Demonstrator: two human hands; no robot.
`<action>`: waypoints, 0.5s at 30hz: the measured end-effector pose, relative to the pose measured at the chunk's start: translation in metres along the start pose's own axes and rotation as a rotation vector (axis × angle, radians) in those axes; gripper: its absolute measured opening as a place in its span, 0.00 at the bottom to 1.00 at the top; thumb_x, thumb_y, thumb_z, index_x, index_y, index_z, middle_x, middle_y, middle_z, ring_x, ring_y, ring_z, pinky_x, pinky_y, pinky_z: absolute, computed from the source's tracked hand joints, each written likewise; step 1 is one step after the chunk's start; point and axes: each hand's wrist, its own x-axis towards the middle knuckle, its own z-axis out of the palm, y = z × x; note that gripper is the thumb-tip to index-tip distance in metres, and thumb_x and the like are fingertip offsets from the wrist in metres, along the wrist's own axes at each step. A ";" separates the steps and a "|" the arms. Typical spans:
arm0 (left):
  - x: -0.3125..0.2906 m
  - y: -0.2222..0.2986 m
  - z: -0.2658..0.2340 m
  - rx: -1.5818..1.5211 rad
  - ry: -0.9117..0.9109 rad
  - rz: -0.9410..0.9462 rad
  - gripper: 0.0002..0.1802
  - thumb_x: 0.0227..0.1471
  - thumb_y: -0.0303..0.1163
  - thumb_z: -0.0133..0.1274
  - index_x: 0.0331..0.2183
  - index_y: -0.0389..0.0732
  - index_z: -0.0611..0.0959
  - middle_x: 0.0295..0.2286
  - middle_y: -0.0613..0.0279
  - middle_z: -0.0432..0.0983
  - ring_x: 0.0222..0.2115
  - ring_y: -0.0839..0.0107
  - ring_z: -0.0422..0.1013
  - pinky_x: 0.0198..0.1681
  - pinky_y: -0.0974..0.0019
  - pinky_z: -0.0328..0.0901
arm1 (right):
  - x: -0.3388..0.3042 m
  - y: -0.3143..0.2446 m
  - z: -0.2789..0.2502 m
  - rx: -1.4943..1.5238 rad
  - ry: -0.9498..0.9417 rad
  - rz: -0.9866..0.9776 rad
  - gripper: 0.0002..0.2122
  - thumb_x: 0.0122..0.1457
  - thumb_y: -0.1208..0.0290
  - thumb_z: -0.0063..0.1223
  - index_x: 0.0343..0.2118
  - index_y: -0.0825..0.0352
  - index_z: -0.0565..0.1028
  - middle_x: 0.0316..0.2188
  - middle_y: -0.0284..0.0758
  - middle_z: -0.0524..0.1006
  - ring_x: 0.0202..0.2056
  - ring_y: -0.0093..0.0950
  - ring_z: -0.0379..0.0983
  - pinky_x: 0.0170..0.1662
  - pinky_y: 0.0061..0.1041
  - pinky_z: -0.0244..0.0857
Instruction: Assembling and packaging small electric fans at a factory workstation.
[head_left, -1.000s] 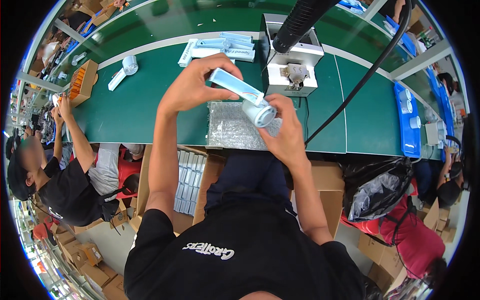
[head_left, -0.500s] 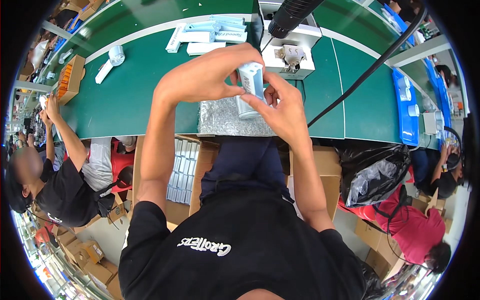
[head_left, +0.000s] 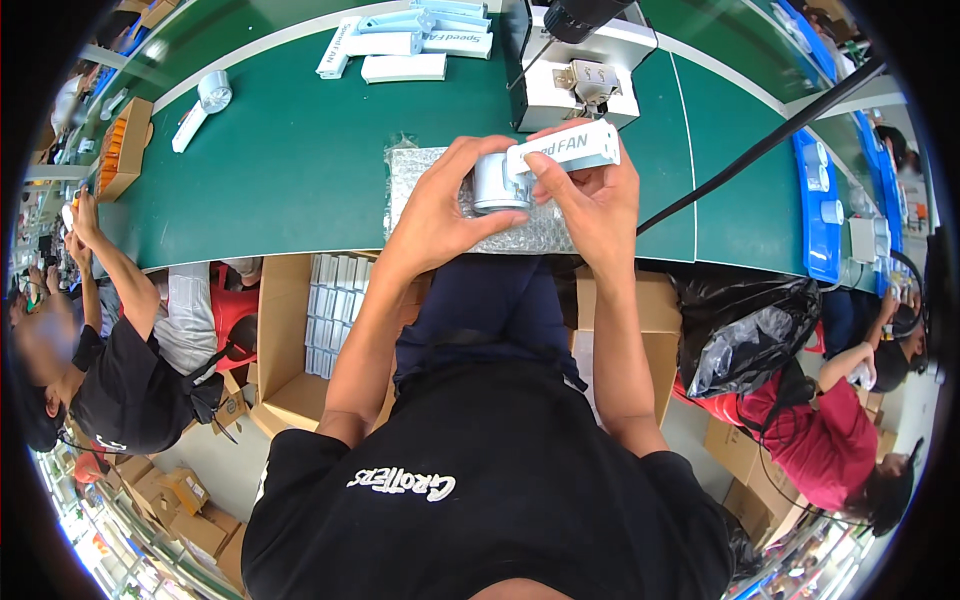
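A pale blue-white handheld fan (head_left: pixel 570 148) with printed lettering on its handle is held above the near part of the bench. Its round silvery head (head_left: pixel 490 184) sits between the thumb and fingers of my left hand (head_left: pixel 435 208). My right hand (head_left: pixel 603 208) grips the handle, thumb on the near face, fingers behind and partly hidden. The handle points right, tilted slightly upward. Beneath both hands lies a sheet of bubble wrap (head_left: pixel 402 178). Several similar pale handles (head_left: pixel 385 43) lie piled at the back of the bench.
A machine with a metal fixture (head_left: pixel 592 84) stands behind my right hand, near a black cable (head_left: pixel 740 160). Another fan (head_left: pixel 213 92) lies at left, beside an orange-filled carton (head_left: pixel 122 150). A blue tray (head_left: pixel 820 225) is at right. Below the bench, a carton (head_left: pixel 285 330) holds pale pieces.
The fan has turned from upright to lying sideways, handle to the right. My left hand has dropped from above it to the head's left side; my right hand has moved onto the handle.
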 end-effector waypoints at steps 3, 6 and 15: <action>-0.002 -0.002 0.002 -0.026 0.033 -0.001 0.37 0.41 0.31 0.74 0.53 0.40 0.78 0.46 0.56 0.76 0.47 0.57 0.74 0.50 0.61 0.69 | -0.004 0.003 -0.002 -0.100 -0.004 -0.032 0.17 0.56 0.76 0.70 0.46 0.70 0.74 0.39 0.36 0.83 0.39 0.22 0.81 0.41 0.24 0.77; -0.004 -0.004 0.003 -0.033 0.049 -0.035 0.36 0.41 0.33 0.75 0.53 0.40 0.79 0.45 0.56 0.77 0.46 0.58 0.75 0.50 0.62 0.69 | -0.007 0.006 -0.003 -0.166 -0.004 -0.078 0.18 0.56 0.76 0.70 0.46 0.70 0.75 0.40 0.36 0.84 0.40 0.23 0.82 0.43 0.25 0.77; -0.003 -0.005 0.002 -0.030 0.053 0.000 0.37 0.40 0.32 0.75 0.53 0.40 0.79 0.45 0.56 0.77 0.46 0.60 0.75 0.49 0.63 0.69 | -0.015 0.010 0.002 -0.152 0.040 -0.178 0.17 0.53 0.79 0.71 0.45 0.69 0.77 0.41 0.36 0.85 0.42 0.26 0.83 0.43 0.26 0.78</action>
